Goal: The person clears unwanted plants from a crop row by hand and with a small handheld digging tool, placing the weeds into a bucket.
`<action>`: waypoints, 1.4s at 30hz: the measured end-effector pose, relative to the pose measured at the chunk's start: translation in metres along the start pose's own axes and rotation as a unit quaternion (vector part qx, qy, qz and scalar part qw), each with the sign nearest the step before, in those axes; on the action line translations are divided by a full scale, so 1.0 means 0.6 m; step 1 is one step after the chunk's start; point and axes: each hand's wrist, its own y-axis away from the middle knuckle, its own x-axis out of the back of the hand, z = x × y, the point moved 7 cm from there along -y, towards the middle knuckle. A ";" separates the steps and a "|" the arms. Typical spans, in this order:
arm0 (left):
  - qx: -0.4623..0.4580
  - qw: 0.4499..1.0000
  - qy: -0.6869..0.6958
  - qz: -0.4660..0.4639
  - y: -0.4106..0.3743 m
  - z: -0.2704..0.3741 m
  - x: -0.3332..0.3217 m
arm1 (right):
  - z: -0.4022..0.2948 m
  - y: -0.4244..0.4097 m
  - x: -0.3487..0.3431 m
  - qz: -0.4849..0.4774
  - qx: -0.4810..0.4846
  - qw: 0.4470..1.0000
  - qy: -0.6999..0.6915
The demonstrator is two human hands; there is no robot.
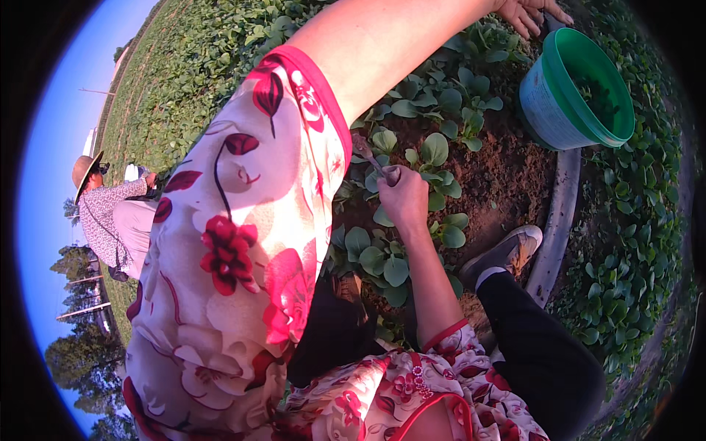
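Observation:
My left arm, in a floral sleeve, reaches across the view to the upper right. My left hand (532,15) is partly cut off by the top edge, its fingers spread beside a green-rimmed plastic bucket (557,105) and nothing seen in them. Dark green matter lies inside the bucket. My right hand (405,195) is closed around a small hand tool (376,164) with a thin shaft; its brownish far end lies among leafy green seedlings (436,149). The tool's exact kind cannot be told.
A pale flexible pipe (560,220) runs over bare soil (499,165) under the bucket, beside my shoe (510,251). Dense leafy plants (623,264) grow on the right. Another person (105,215) in a straw hat crouches at the far left, near a white container (134,172).

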 end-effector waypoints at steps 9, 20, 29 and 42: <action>0.169 0.968 -0.006 0.187 0.440 -0.464 0.266 | 0.014 -0.003 -0.082 -0.085 -0.011 0.992 0.091; 0.360 0.818 -0.374 0.247 0.590 -0.873 0.267 | -0.022 -0.097 -0.278 -0.165 0.111 0.948 0.250; 0.314 0.823 -0.390 0.269 0.648 -0.902 0.259 | -0.025 -0.076 -0.312 -0.232 0.106 0.916 0.310; 0.278 0.815 -0.343 0.376 0.706 -0.936 0.224 | -0.037 -0.073 -0.353 -0.248 0.072 0.924 0.281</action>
